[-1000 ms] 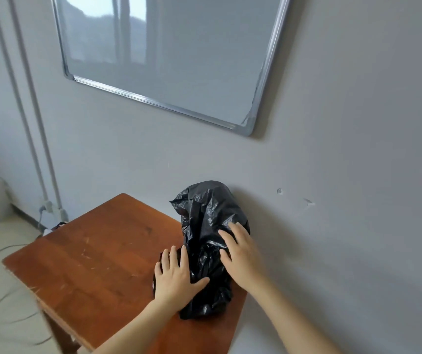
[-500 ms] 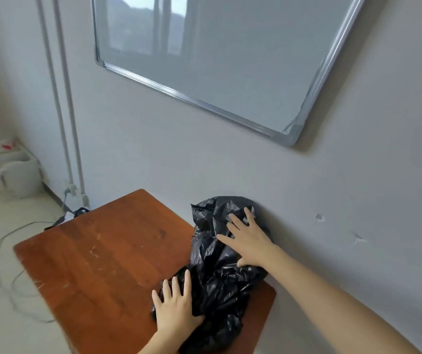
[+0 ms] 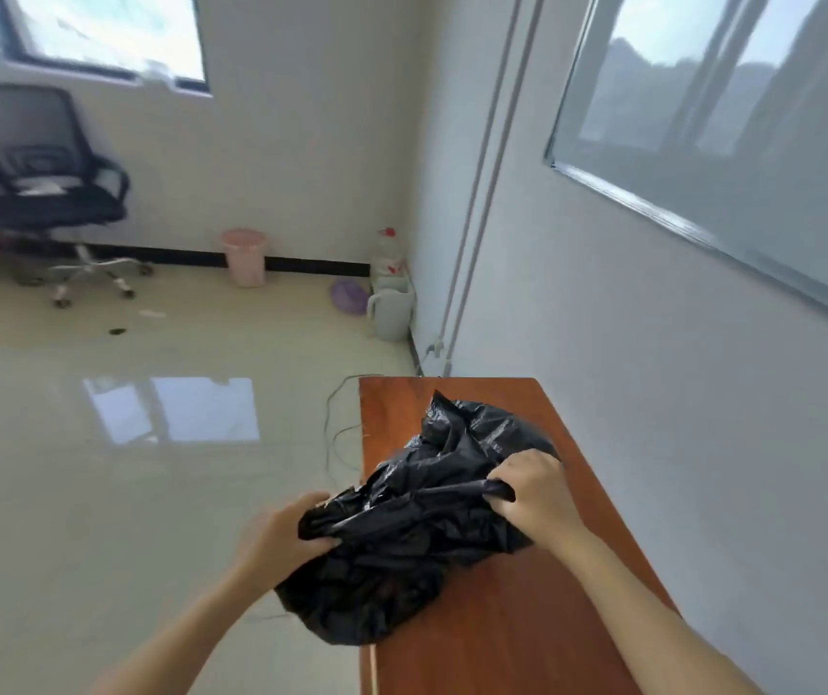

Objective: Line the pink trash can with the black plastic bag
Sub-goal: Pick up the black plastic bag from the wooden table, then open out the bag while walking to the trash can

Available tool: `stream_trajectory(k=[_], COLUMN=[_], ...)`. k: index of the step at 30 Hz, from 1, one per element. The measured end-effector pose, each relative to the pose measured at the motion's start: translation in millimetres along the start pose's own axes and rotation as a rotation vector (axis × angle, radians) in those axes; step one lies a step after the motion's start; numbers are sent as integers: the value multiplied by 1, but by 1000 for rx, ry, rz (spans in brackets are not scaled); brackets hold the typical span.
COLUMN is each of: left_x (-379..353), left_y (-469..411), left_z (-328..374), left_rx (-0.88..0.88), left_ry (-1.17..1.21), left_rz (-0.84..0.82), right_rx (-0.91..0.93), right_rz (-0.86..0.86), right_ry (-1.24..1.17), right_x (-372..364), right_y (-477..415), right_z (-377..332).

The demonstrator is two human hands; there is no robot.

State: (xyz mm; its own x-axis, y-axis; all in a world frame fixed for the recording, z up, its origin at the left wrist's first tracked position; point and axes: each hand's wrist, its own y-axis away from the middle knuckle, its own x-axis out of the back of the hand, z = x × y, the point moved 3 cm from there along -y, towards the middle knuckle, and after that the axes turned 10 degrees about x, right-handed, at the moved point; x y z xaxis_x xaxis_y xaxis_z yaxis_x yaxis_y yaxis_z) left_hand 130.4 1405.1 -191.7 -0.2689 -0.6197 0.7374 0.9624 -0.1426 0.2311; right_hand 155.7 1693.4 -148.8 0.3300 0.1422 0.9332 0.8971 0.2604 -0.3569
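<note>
A crumpled black plastic bag [image 3: 427,524] lies half on the wooden table [image 3: 497,639], its lower part hanging over the table's left edge. My left hand [image 3: 281,539] grips the bag's left side, just off the table. At the bag's right side, my right hand [image 3: 537,491] pinches a twisted fold of it. The pink trash can [image 3: 244,256] stands far off on the floor against the back wall, upright, with nothing visible in it.
A black office chair [image 3: 45,188] stands at the back left. A white jug [image 3: 391,313], a purple item [image 3: 349,296] and a bottle [image 3: 387,250] sit in the corner. A cable [image 3: 334,433] trails on the glossy floor beside the table. A whiteboard [image 3: 733,137] hangs on the right wall.
My view has swung left, bringing the room and pink trash can into sight. Both hands went from resting flat on the bag to gripping it, and the bag has shifted over the table's left edge.
</note>
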Motion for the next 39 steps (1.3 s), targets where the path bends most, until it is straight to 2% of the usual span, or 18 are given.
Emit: stream_trajectory(k=[4, 8, 14, 18, 22, 31, 39], left_x=[73, 133, 221, 276, 312, 363, 471], left_y=[22, 37, 27, 13, -12, -128, -269], left_z=[-71, -130, -223, -280, -324, -381, -409], left_rx=[156, 252, 300, 336, 359, 360, 367], left_ry=[137, 380, 561, 622, 652, 681, 622], left_rz=[132, 271, 378, 426, 439, 428, 521], right_rx=[-9, -126, -155, -145, -163, -164, -75], right_rz=[-76, -100, -100, -99, -116, -114, -113], right_ry=[-340, -735, -961, -998, -1003, -975, -1011], right_x=[-25, -40, -78, -106, -134, -204, -263], right_y=[-64, -120, -211, -264, -306, -436, -624], right_z=[-73, -140, -245, -313, -351, -376, -393])
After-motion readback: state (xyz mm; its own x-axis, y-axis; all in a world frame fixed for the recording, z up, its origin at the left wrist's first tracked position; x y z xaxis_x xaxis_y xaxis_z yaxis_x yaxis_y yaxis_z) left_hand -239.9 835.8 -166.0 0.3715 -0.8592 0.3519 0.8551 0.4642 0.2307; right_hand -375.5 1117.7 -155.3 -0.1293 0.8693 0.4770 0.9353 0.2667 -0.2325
